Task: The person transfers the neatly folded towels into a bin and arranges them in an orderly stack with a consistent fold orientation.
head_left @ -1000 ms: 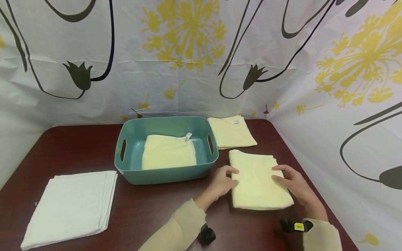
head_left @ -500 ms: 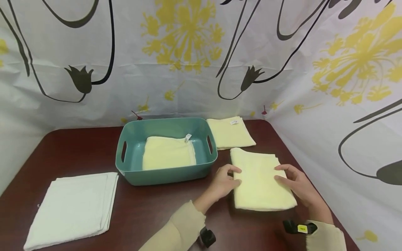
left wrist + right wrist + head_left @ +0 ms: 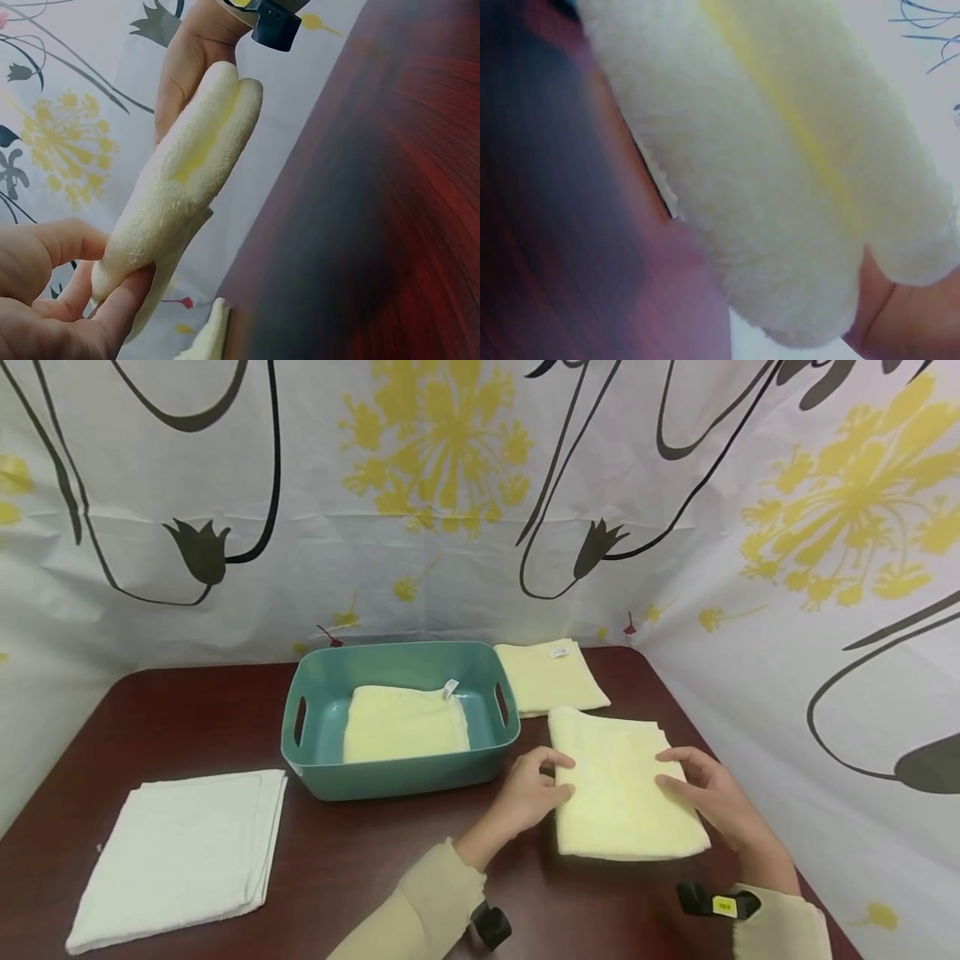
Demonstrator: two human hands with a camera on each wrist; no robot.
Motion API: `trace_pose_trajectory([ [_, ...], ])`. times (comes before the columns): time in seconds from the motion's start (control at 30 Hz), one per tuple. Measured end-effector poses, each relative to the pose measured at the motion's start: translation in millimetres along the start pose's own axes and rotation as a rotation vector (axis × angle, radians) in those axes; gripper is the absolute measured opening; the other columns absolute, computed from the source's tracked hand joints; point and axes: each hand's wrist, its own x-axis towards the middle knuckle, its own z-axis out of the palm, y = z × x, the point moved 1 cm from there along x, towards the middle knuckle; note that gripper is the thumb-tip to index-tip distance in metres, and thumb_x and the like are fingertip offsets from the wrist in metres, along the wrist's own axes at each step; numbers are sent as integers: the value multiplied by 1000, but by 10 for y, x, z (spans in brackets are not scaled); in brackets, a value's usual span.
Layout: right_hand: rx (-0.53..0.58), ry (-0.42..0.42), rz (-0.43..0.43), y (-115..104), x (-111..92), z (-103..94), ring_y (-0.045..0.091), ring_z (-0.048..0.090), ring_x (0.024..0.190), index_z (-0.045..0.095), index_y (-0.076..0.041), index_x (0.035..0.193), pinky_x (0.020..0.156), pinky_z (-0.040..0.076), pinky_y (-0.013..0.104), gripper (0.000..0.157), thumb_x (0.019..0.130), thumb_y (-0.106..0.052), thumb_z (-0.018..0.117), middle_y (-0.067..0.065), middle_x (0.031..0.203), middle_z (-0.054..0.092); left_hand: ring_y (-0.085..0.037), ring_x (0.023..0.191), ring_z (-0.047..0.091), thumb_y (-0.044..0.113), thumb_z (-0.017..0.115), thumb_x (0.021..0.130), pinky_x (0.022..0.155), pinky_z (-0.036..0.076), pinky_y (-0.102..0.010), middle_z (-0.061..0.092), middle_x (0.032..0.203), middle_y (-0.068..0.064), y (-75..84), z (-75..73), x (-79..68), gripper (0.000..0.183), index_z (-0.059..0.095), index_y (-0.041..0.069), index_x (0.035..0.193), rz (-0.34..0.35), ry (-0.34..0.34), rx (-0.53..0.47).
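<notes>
Both hands hold a folded pale yellow towel (image 3: 618, 802) by its two sides at the right of the table. My left hand (image 3: 528, 793) pinches the left edge between thumb and fingers. On the opposite edge my right hand (image 3: 712, 793) grips with the thumb on top. In the left wrist view, the towel (image 3: 180, 180) shows its thick folded layers, raised over the table, with the left hand (image 3: 67, 292) pinching the near end. The right wrist view is mostly filled by the towel's fold (image 3: 765, 172); part of the right hand (image 3: 907, 315) shows below it.
A teal basket (image 3: 397, 781) with side handles stands mid-table, a folded yellow towel (image 3: 405, 727) inside. Another yellow towel (image 3: 551, 677) lies behind on its right. At the left is a folded white towel (image 3: 180, 856). A patterned cloth (image 3: 450, 568) hangs behind the table (image 3: 360, 877).
The hands and the towel between them shift only slightly. The view itself has moved a little, and the grips stay the same.
</notes>
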Motion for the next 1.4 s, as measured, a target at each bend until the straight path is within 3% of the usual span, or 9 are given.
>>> trace_pose_trajectory([
  [0.3, -6, -11, -59, -116, 0, 35, 16, 58, 70, 48, -1, 118, 56, 50, 33, 30, 90, -9, 58, 0, 98, 55, -11, 48, 43, 2, 66, 79, 46, 35, -23, 53, 90, -3, 151, -126, -71, 22, 62, 5, 100, 33, -5, -13],
  [0.9, 40, -32, -79, -405, 50, 190, 17, 60, 67, 46, -2, 119, 53, 51, 38, 32, 90, -9, 58, 2, 96, 55, -13, 46, 33, 3, 64, 81, 45, 30, -25, 51, 93, -4, 346, -442, -159, 23, 61, 6, 103, 31, -33, 8],
  [1.0, 35, -31, -86, -440, 96, 249, 16, 60, 68, 46, -2, 119, 54, 51, 37, 33, 90, -10, 59, 1, 97, 55, -13, 45, 30, 3, 64, 82, 44, 29, -25, 50, 86, -6, 366, -525, -169, 23, 61, 6, 104, 27, -28, 22],
  [1.13, 32, -39, -102, -473, 167, 329, 16, 60, 70, 47, -2, 117, 56, 51, 35, 32, 89, -11, 60, 3, 98, 55, -13, 46, 35, 3, 64, 82, 46, 31, -25, 50, 86, -6, 391, -641, -175, 23, 61, 6, 104, 28, -16, 39],
  [1.27, 31, -48, -121, -520, 238, 393, 17, 60, 69, 47, -3, 117, 56, 51, 34, 32, 89, -11, 61, 5, 97, 54, -13, 49, 41, 3, 64, 81, 48, 33, -25, 51, 96, -6, 407, -751, -167, 23, 61, 5, 104, 43, -3, 60],
  [1.4, 42, -62, -143, -575, 304, 450, 17, 60, 68, 47, -2, 117, 56, 51, 34, 33, 89, -11, 61, 6, 97, 54, -13, 48, 38, 3, 63, 81, 46, 33, -25, 51, 97, -7, 416, -847, -166, 24, 61, 4, 105, 49, 6, 70],
])
